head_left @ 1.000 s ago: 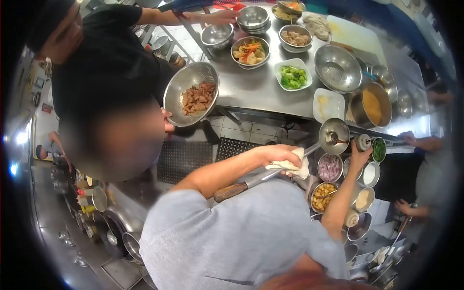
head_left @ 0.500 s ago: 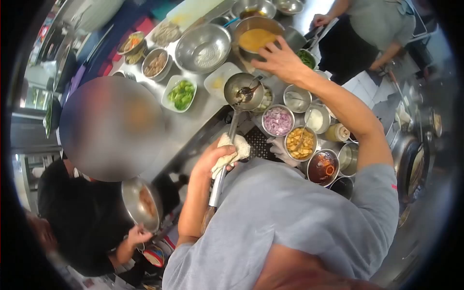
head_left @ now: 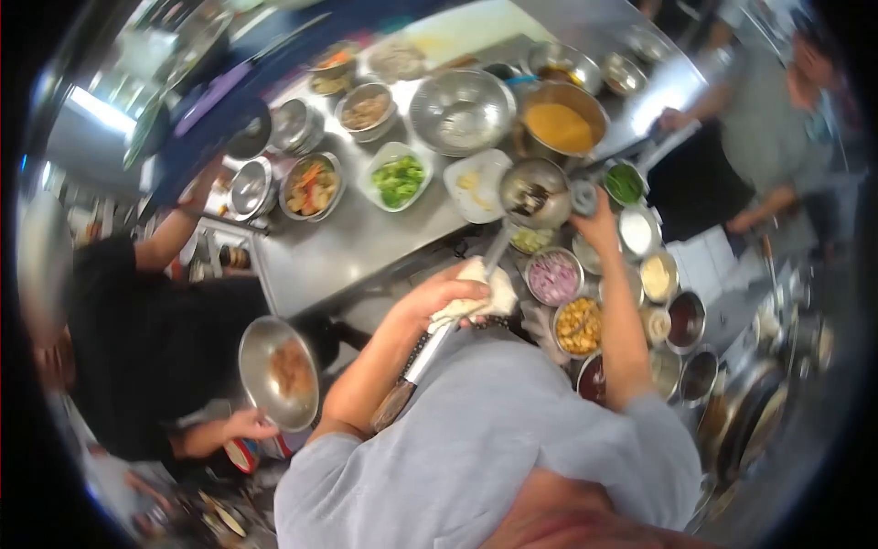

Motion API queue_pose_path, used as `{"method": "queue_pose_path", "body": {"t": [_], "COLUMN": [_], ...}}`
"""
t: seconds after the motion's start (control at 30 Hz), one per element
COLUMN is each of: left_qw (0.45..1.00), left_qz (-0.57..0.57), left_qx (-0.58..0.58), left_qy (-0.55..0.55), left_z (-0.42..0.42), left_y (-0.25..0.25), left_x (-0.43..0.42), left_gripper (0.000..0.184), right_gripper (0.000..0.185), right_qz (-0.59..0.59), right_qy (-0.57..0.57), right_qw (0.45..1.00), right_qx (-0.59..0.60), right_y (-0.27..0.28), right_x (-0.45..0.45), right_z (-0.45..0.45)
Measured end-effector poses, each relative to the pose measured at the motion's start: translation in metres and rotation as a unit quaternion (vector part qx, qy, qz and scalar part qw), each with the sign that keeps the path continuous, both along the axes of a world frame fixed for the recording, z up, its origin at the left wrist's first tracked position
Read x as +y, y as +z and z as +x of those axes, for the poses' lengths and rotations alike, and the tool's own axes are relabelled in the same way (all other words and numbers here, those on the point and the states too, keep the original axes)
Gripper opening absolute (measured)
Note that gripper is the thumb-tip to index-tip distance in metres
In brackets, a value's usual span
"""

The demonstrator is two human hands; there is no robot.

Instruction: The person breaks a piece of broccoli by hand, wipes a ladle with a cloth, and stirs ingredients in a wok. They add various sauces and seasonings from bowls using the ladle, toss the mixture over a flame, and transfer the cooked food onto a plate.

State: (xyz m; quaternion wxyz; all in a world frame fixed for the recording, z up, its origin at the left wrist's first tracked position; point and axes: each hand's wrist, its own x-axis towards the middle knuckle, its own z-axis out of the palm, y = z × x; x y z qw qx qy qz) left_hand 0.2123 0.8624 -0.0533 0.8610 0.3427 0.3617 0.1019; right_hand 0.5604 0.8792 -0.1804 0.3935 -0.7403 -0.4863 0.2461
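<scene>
My left hand (head_left: 455, 295) is closed round the long metal handle of a ladle (head_left: 535, 190), with a folded white cloth (head_left: 489, 288) between palm and handle. The handle ends in wood near my body. Dark sauce and pale bits lie in the ladle's bowl. Close to its right rim, my right hand (head_left: 596, 224) has its fingers round a small grey round thing (head_left: 583, 197), too blurred to name. Just behind stands a pot of orange-yellow liquid (head_left: 560, 123). A white dish (head_left: 477, 186) with a few pale pieces is left of the ladle bowl.
Bowls of red onion (head_left: 554, 276), yellow-orange cubes (head_left: 578, 327) and chopped greens (head_left: 625, 184) crowd the right side. A dish of green vegetable (head_left: 399, 180) and a big steel bowl (head_left: 462, 112) stand on the counter. At left, a co-worker holds a metal bowl (head_left: 279, 373); another person stands at upper right.
My right hand has drawn back from over the orange-yellow pot, from spread fingers to a grip on the grey thing beside the ladle. The view has shifted; my left hand keeps its hold.
</scene>
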Motion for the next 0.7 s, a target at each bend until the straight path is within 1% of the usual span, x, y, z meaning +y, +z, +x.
{"method": "queue_pose_path", "body": {"t": [0.03, 0.07, 0.1, 0.13, 0.17, 0.2, 0.23, 0.27, 0.3, 0.33, 0.4, 0.43, 0.47, 0.5, 0.53, 0.6, 0.63, 0.67, 0.7], "left_qw": [0.998, 0.996, 0.998, 0.999, 0.999, 0.997, 0.991, 0.987, 0.99, 0.993, 0.992, 0.991, 0.991, 0.991, 0.99, 0.988, 0.987, 0.986, 0.987], "left_qz": [-0.004, -0.007, 0.002, 0.007, 0.002, 0.014, 0.027, 0.009, 0.009, 0.007, -0.018, -0.037, -0.04, -0.05, -0.062, -0.063, -0.056, -0.048, -0.015], "left_qx": [-0.06, -0.088, -0.064, -0.039, -0.04, -0.074, -0.108, -0.137, -0.122, -0.106, -0.108, -0.111, -0.113, -0.111, -0.109, -0.11, -0.113, -0.116, -0.117], "left_qy": [0.008, 0.01, 0.002, -0.009, 0.008, -0.031, -0.073, -0.079, -0.068, -0.06, -0.057, -0.061, -0.058, -0.06, -0.065, -0.083, -0.096, -0.112, -0.107], "left_z": [0.001, -0.001, -0.004, -0.007, -0.01, -0.014, -0.017, -0.017, -0.017, -0.015, -0.009, -0.005, -0.001, 0.002, 0.005, 0.012, 0.015, 0.021, 0.022], "left_y": [-0.001, 0.008, 0.012, 0.013, 0.009, 0.002, -0.005, -0.01, -0.01, -0.01, -0.021, -0.025, -0.023, -0.017, -0.013, -0.013, -0.013, -0.014, -0.011], "left_x": [-0.005, -0.008, -0.011, -0.014, -0.018, -0.021, -0.024, -0.028, -0.032, -0.036, -0.04, -0.041, -0.039, -0.037, -0.035, -0.03, -0.027, -0.024, -0.023], "left_gripper": [0.044, 0.043, 0.043, 0.043, 0.043, 0.042, 0.042, 0.04, 0.038, 0.037, 0.036, 0.036, 0.036, 0.035, 0.034, 0.033, 0.032, 0.031, 0.033], "right_gripper": [0.086, 0.08, 0.081, 0.078, 0.081, 0.08, 0.084, 0.087, 0.087, 0.087, 0.085, 0.085, 0.084, 0.083, 0.083, 0.079, 0.077, 0.077, 0.077], "right_qz": [-0.017, 0.008, -0.015, -0.05, -0.065, -0.106, -0.144, -0.156, -0.201, -0.207, -0.084, -0.088, -0.071, -0.051, -0.055, -0.054, -0.059, 0.01, -0.014], "right_qy": [0.056, 0.076, 0.057, 0.033, 0.016, -0.03, -0.047, -0.028, -0.016, -0.01, -0.107, -0.106, -0.163, -0.217, -0.219, -0.337, -0.326, -0.334, -0.343], "right_qw": [0.997, 0.994, 0.995, 0.995, 0.994, 0.993, 0.986, 0.985, 0.961, 0.959, 0.969, 0.97, 0.982, 0.972, 0.972, 0.932, 0.934, 0.932, 0.93], "right_qx": [-0.047, -0.081, -0.085, -0.085, -0.081, -0.033, 0.064, 0.067, 0.191, 0.191, 0.204, 0.203, 0.067, -0.069, -0.07, -0.125, -0.136, -0.139, -0.131], "right_y": [0.017, 0.03, 0.072, 0.1, 0.098, 0.098, 0.082, 0.063, 0.059, 0.048, 0.015, 0.005, -0.002, -0.006, -0.008, -0.008, -0.005, -0.01, 0.028], "right_x": [-0.009, -0.03, -0.058, -0.09, -0.123, -0.166, -0.203, -0.241, -0.267, -0.278, -0.291, -0.29, -0.282, -0.273, -0.267, -0.254, -0.255, -0.261, -0.256], "right_z": [0.005, 0.014, 0.016, 0.027, 0.054, 0.074, 0.099, 0.118, 0.119, 0.111, 0.083, 0.068, 0.053, 0.044, 0.038, 0.03, 0.04, 0.052, 0.051]}}
